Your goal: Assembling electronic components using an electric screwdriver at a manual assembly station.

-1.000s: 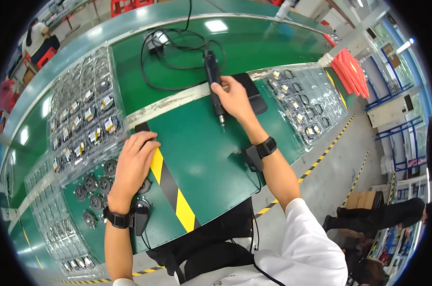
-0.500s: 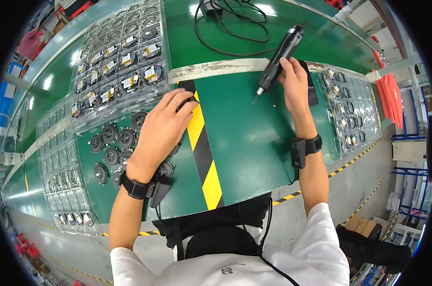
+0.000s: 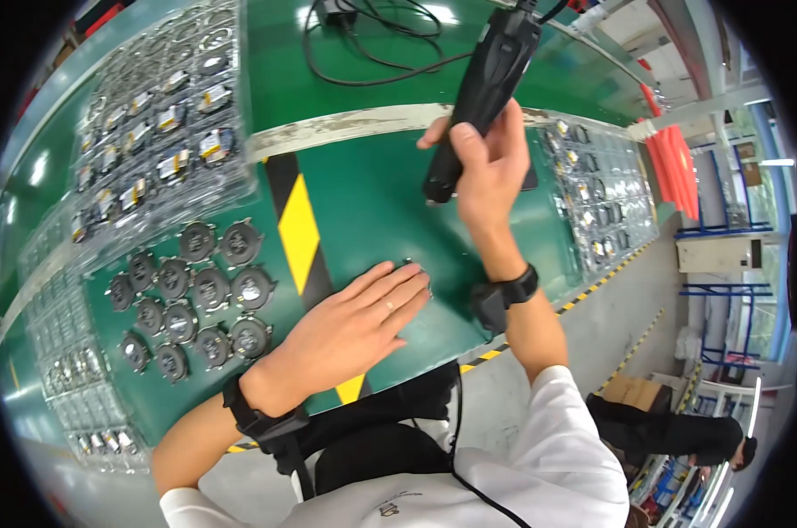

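Observation:
My left hand [image 3: 350,330], a ring on one finger, lies low over the green mat [image 3: 372,194] with its fingers closed over a watch case [image 3: 408,261]. Only small metal edges of the case show past the fingertips; the rest is hidden. My right hand [image 3: 491,167] is wrapped around a black electric screwdriver [image 3: 491,70], its thumb along the body. The screwdriver's nose points down toward the mat, above and apart from the left hand. Left of the striped tape, several round dark watch cases [image 3: 212,289] lie in loose rows.
Clear plastic trays [image 3: 165,132] of small parts stand at the far left, with another tray [image 3: 601,198] at the right. A black cable [image 3: 372,82] loops across the back. Yellow-black tape [image 3: 299,233] crosses the mat. Red sheets [image 3: 671,172] hang beyond the right tray.
My left hand has moved right and nearer, from beside the left trays across the tape. My right hand has raised the screwdriver and shifted left with it. The view has shifted to the right.

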{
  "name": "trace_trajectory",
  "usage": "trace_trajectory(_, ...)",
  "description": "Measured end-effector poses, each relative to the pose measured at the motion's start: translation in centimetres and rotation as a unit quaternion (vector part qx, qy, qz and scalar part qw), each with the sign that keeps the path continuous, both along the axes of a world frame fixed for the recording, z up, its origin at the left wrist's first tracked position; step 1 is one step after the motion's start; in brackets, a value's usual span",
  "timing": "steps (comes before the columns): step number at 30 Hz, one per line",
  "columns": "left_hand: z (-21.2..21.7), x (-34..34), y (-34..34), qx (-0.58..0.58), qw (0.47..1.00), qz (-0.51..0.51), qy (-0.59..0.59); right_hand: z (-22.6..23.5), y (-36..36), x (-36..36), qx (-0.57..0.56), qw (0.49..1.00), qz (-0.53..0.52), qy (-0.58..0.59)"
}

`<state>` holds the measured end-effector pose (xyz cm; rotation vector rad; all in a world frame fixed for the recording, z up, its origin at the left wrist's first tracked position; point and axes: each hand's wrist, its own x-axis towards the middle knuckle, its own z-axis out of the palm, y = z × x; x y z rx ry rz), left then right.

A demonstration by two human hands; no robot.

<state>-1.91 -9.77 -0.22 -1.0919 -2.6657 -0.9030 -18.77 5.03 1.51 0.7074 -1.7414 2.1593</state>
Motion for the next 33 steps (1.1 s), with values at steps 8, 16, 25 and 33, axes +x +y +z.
trace_trajectory(8,-0.9,-0.8,-0.7,0.029,0.999,0.023,-0.036,-0.4,0.9,1.5,0.016,0.998,-0.002,0.056)
trace_trajectory(16,-2.2,-0.4,-1.1,0.135,0.98,0.133,-0.062,1.5,1.7,2.2,0.002,0.998,0.035,0.056)
trace_trajectory(25,-2.5,-0.7,-0.5,0.138,0.978,0.151,-0.033,1.5,-0.1,5.5,-0.063,0.99,0.124,-0.01)
trace_trajectory(33,-2.4,-0.6,-0.4,0.126,0.98,0.15,-0.041,0.9,0.3,4.8,0.043,0.993,0.107,0.034)
